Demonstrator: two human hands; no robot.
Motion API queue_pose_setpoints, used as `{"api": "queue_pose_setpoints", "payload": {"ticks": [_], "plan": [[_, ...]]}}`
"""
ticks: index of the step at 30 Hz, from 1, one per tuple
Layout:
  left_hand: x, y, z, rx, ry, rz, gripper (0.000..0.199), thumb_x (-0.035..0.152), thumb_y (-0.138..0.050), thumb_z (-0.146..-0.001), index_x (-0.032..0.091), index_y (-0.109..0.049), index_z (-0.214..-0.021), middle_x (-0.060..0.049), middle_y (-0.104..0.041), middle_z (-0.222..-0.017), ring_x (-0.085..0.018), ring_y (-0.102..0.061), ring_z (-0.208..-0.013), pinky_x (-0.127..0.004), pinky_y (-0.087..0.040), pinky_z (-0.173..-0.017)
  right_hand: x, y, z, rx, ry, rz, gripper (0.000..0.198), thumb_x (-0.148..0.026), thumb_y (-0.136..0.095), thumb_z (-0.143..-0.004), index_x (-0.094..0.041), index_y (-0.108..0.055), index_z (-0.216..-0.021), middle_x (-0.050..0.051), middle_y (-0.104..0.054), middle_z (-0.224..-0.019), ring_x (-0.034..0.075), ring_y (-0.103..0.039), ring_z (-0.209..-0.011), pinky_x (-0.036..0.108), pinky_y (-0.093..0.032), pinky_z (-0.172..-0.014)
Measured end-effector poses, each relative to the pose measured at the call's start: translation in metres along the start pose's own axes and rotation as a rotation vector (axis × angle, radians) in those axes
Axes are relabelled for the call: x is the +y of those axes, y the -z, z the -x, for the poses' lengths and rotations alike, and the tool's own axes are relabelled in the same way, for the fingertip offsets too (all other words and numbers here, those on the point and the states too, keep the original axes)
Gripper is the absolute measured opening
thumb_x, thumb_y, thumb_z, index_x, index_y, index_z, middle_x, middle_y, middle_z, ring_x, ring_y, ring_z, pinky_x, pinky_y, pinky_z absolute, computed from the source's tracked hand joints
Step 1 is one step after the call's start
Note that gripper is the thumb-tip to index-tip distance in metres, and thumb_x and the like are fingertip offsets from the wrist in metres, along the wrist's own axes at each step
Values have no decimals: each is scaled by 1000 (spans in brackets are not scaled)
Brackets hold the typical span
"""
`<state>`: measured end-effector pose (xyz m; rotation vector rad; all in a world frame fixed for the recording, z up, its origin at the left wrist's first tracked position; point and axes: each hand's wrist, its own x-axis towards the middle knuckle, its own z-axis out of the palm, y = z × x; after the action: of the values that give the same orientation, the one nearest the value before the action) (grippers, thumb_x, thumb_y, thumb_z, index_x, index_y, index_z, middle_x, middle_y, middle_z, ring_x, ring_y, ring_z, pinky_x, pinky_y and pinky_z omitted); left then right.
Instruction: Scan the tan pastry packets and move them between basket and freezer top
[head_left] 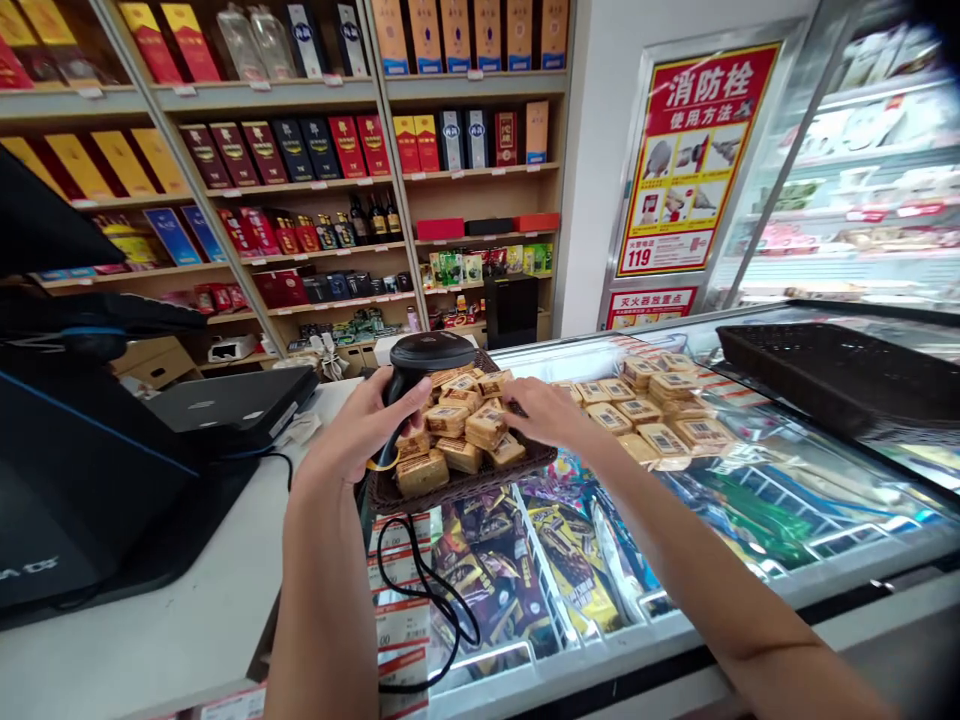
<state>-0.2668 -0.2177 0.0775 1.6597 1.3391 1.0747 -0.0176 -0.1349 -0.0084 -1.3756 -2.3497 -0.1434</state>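
A black handheld barcode scanner (431, 352) with a yellow trigger is gripped by its handle in my left hand (365, 425). Its head hangs over the far left part of a dark woven basket (457, 490). Small rectangular wrapped biscuit packets (450, 420) with printed labels are piled in the basket. My right hand (547, 410) reaches in from the right, its fingers curled at one packet (487, 428) on the pile; the fingertips are partly hidden. Right of the basket, more packets (660, 410) with barcodes uppermost lie in rows and short stacks on the freezer's glass top.
Below the glass freezer (540, 650) lid are bagged goods and white wire dividers. The scanner's black cable (450, 600) loops over the front left. An empty black tray (825, 380) sits at right. Checkout equipment (90, 450) occupies the left counter; shelves (300, 180) of boxes stand behind.
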Motion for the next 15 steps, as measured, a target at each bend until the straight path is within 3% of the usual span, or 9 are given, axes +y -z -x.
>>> {"api": "queue_pose_setpoints", "payload": {"ticks": [4,8,11,15], "plan": [[-1,-9,-6,-28,-36,-49,46,61,-71,-79,21,-56,-95,3,-59,-64,-13,-55,-58,-22,-39,-52,68,3,3,-95,-316,95,28,-41,-55,-94,-19,-64,-110,12,-69,-114,29,-63,-107,40,-49,-84],[-6,-22,-17,-18,-48,-157,45,62,-69,-78,20,-60,-92,1,-59,-67,-16,-59,-60,-24,-41,-52,109,-23,2,-74,-553,183,43,-41,-50,-96,-8,-63,-119,24,-62,-124,35,-56,-119,43,-46,-91],[-13,-28,-27,86,-78,-282,43,61,-69,-76,20,-64,-88,0,-58,-71,-17,-60,-60,-25,-41,-51,118,-52,-7,-123,-596,191,56,-50,-41,-99,-5,-63,-123,29,-56,-132,39,-49,-127,47,-42,-95],[-16,-27,-30,86,-60,-257,45,61,-70,-75,20,-67,-93,0,-58,-68,-18,-59,-59,-25,-39,-50,113,-82,-20,-208,-527,150,55,-57,-45,-96,-15,-62,-128,21,-61,-128,35,-50,-126,49,-36,-102]]}}
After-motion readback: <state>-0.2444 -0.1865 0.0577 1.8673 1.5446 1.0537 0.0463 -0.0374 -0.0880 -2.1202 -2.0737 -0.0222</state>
